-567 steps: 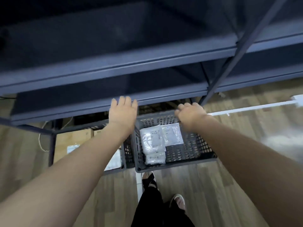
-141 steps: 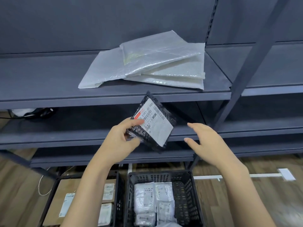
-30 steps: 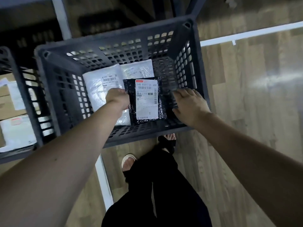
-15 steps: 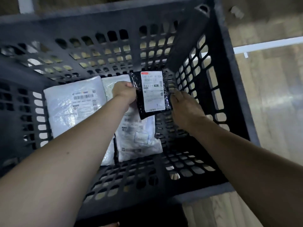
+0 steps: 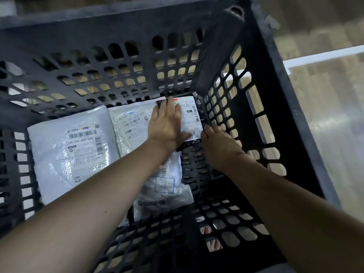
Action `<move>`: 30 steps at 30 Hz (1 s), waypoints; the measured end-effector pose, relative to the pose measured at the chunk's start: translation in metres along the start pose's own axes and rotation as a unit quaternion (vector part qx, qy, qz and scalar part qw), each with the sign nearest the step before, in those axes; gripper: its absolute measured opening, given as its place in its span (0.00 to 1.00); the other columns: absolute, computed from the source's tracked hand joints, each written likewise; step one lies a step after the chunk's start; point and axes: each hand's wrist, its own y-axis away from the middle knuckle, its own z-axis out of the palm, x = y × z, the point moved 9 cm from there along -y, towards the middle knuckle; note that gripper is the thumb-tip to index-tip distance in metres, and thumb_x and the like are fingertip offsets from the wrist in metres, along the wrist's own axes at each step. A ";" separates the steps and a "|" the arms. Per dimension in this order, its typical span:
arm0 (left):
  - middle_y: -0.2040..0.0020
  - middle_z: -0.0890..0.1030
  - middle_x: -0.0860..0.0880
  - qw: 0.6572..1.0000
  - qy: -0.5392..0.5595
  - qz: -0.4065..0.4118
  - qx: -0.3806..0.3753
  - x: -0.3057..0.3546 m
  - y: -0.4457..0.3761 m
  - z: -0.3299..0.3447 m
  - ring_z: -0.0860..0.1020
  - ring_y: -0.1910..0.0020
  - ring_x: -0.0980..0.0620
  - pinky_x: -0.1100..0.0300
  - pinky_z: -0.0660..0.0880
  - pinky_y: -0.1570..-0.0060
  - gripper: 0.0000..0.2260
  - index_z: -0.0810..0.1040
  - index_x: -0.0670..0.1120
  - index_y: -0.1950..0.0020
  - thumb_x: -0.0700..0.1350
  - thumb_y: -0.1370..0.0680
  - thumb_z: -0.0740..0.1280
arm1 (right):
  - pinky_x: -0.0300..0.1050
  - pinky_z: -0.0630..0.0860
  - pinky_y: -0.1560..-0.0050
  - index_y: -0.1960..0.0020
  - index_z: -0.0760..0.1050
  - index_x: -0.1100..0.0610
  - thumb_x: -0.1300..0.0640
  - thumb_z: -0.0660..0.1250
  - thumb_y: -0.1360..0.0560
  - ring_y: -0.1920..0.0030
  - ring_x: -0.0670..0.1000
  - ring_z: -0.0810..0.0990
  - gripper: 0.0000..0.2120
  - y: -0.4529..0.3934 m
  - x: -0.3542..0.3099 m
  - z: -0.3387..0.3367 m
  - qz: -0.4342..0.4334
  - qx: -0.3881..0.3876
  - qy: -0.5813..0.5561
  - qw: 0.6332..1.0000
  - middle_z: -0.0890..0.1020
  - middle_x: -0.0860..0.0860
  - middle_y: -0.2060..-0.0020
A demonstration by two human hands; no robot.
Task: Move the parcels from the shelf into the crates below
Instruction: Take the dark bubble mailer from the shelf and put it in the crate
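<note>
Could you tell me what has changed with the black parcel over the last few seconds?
The black parcel went from the left hand at the shelf down into the crate; that hand now presses it flat, the right hand at its edge. The white parcels stayed put.

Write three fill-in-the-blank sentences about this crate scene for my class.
1. The left hand presses flat on the ____ parcel.
2. That parcel lies in the crate's far ____ corner.
3. The right hand's fingers touch the parcel's ____ edge.

Missing words: black; right; right
</note>
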 end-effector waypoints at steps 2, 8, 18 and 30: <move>0.23 0.40 0.40 0.995 -0.057 0.000 -0.085 0.003 -0.003 0.026 0.41 0.24 0.42 0.48 0.42 0.26 0.47 0.40 0.41 0.23 0.71 0.27 0.54 | 0.53 0.61 0.28 0.25 0.53 0.62 0.59 0.59 0.21 0.26 0.60 0.52 0.27 -0.001 -0.001 0.006 -0.003 -0.008 -0.012 1.000 0.56 0.58 0.27; 0.24 0.37 0.40 0.992 -0.078 0.013 -0.100 0.001 -0.014 0.047 0.39 0.24 0.42 0.46 0.41 0.26 0.53 0.36 0.40 0.24 0.75 0.31 0.54 | 0.54 0.62 0.29 0.24 0.50 0.63 0.58 0.61 0.22 0.25 0.60 0.52 0.32 -0.006 -0.003 0.022 0.005 -0.034 -0.032 0.999 0.51 0.60 0.25; 0.23 0.39 0.44 0.983 -0.138 0.050 -0.108 -0.003 0.006 0.021 0.40 0.24 0.45 0.46 0.40 0.26 0.37 0.42 0.44 0.23 0.63 0.22 0.55 | 0.56 0.65 0.30 0.23 0.42 0.61 0.59 0.60 0.22 0.23 0.58 0.46 0.36 -0.003 -0.005 0.030 0.007 -0.072 -0.053 0.996 0.42 0.58 0.23; 0.22 0.39 0.47 0.975 -0.133 0.071 -0.164 -0.007 0.005 0.033 0.42 0.23 0.47 0.47 0.38 0.26 0.34 0.43 0.47 0.22 0.62 0.20 0.52 | 0.55 0.64 0.30 0.23 0.44 0.61 0.62 0.59 0.22 0.24 0.58 0.48 0.34 -0.005 -0.003 0.026 0.032 -0.063 -0.067 0.995 0.43 0.58 0.23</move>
